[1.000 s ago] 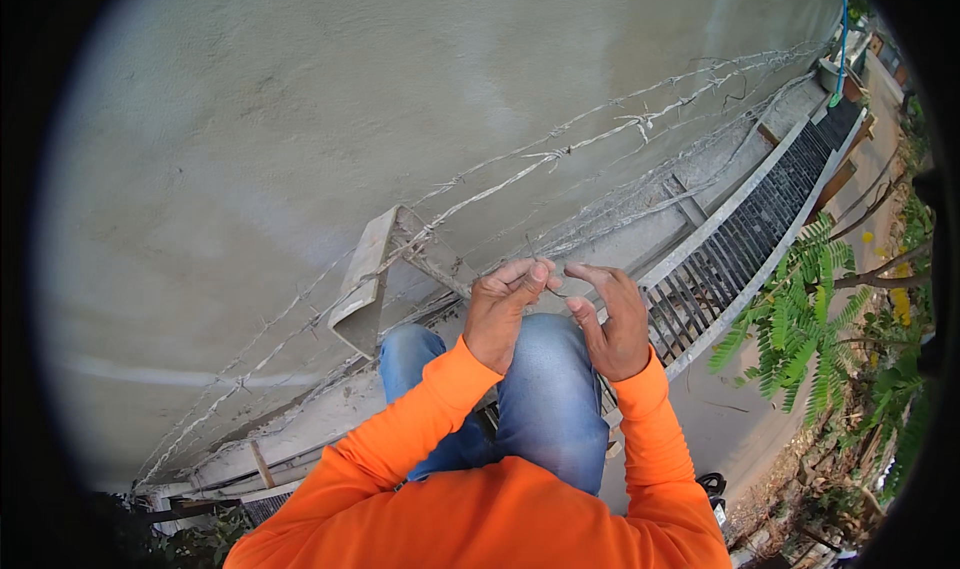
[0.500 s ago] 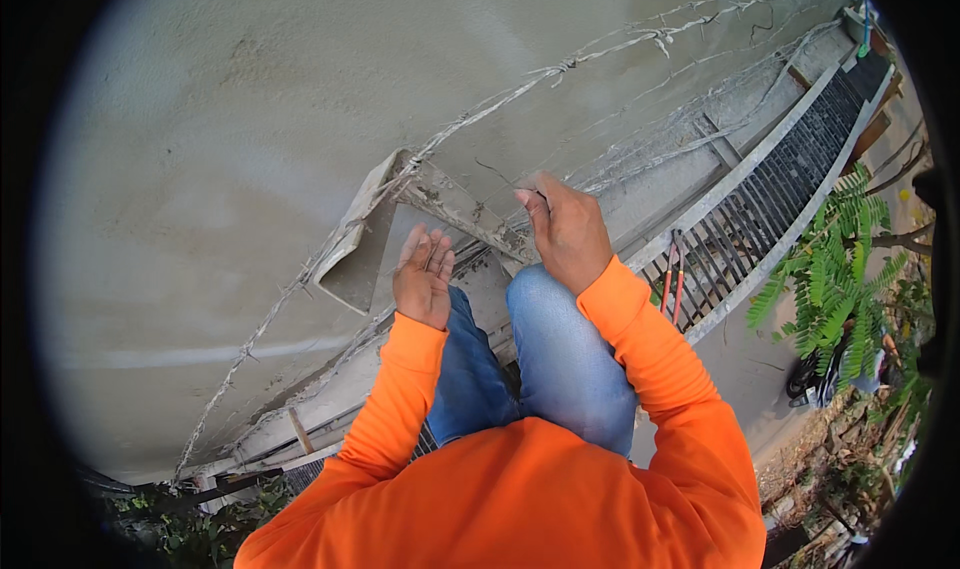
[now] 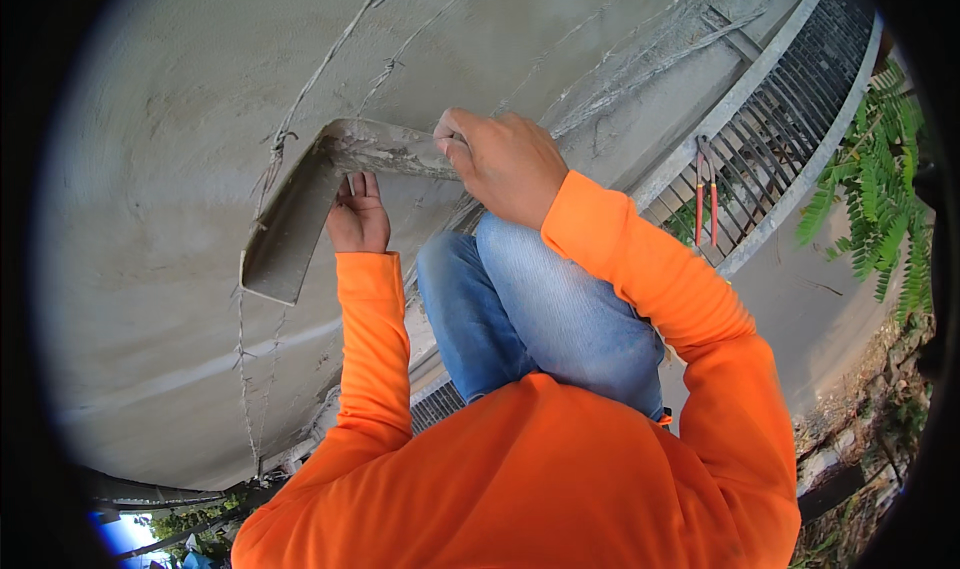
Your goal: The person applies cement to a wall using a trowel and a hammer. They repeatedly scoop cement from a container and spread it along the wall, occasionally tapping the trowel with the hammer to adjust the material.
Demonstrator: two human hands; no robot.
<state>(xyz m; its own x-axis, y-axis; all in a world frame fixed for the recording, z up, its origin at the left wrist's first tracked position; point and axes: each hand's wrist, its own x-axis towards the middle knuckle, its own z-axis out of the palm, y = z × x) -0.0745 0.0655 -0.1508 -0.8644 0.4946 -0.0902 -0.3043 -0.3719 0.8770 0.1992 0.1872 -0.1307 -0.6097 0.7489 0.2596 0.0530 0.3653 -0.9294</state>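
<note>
A grey, mud-stained angle-shaped metal post (image 3: 285,234) bends in front of me by the wall, with barbed wire (image 3: 283,134) running along it. My left hand (image 3: 358,217) is raised just beneath the bend, palm toward me, its fingers stretched up at the metal's lower edge; the fingertips are partly hidden. Over the right end of the post's upper arm, my right hand (image 3: 505,159) has thumb and fingers pinched together. What sits in that pinch, if anything, cannot be made out.
Red-handled pliers (image 3: 706,194) hang on the metal grating (image 3: 770,119) to my right. A grey plastered wall (image 3: 180,169) fills the far left. Several more barbed wire strands (image 3: 620,79) stretch along it. Green leafy branches (image 3: 870,169) stand beyond the grating, and my knees (image 3: 520,259) are below my hands.
My view has shifted, and the post appears closer and more to the left. Both hands have moved up and left in the picture. The thin wire seen at my right fingertips no longer shows.
</note>
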